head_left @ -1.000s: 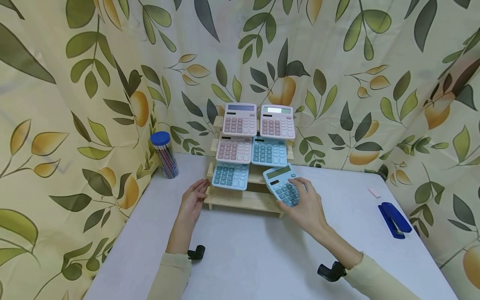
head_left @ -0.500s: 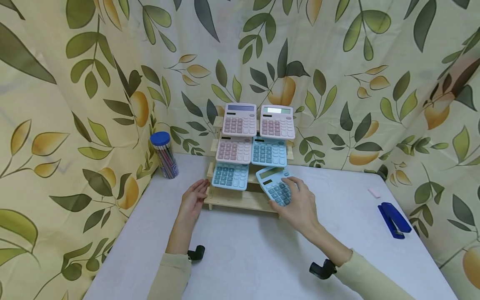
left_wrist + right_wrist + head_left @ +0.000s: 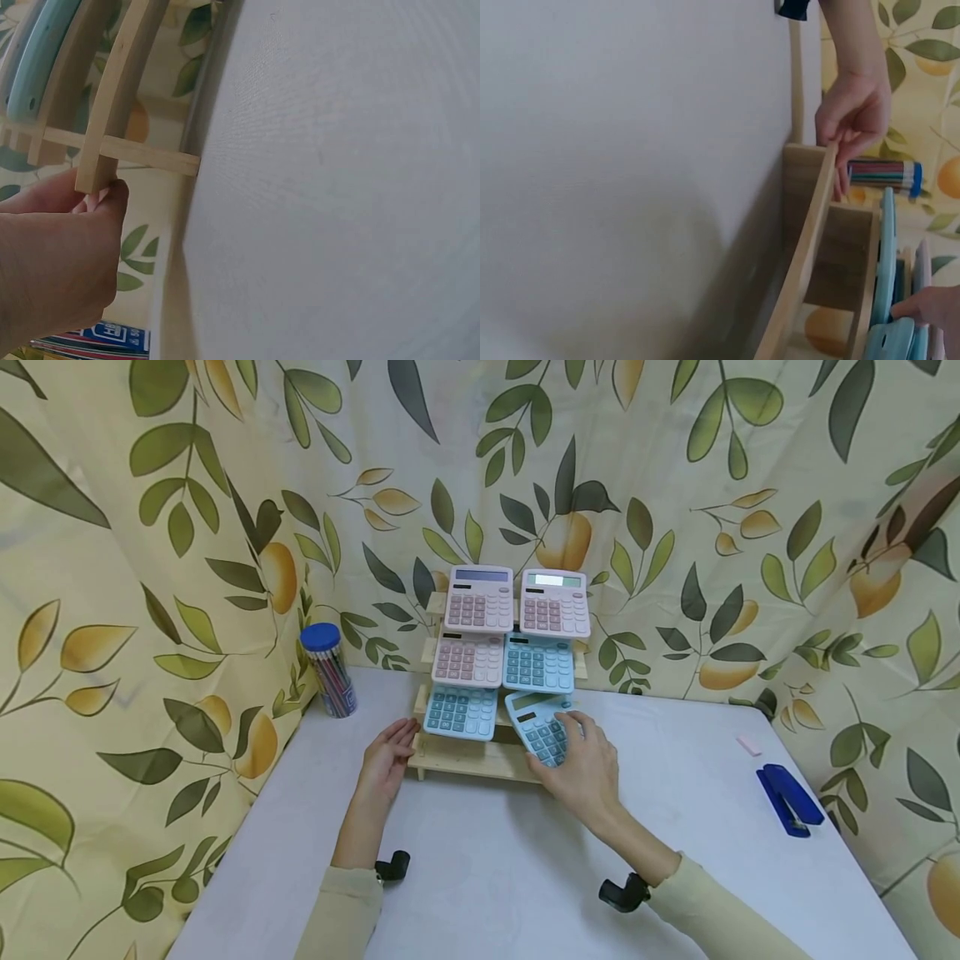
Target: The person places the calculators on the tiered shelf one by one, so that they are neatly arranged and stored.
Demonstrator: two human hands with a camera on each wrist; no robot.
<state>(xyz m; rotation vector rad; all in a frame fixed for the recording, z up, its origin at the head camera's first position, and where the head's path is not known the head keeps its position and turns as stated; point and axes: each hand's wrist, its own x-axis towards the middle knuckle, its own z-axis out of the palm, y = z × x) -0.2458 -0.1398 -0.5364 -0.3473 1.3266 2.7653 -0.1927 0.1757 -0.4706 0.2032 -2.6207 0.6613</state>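
My right hand grips a light blue calculator by its right and lower edges, tilted over the right side of a tiered wooden stand. My left hand holds the left end of the stand's lowest shelf; in the left wrist view the thumb and fingers pinch the slat's end. Left of the held calculator, another blue calculator leans on the same tier. Above are a pink calculator and a blue one. Two pink calculators top the stand. The right palm is hidden.
A clear jar of pencils with a blue lid stands left of the stand. On the right of the white table lie a blue stapler and a small pink eraser-like block. Patterned curtain encloses the back and sides.
My right hand has moved left with the blue calculator, bringing it closer to the blue one on the same tier. My left hand has stayed on the stand.
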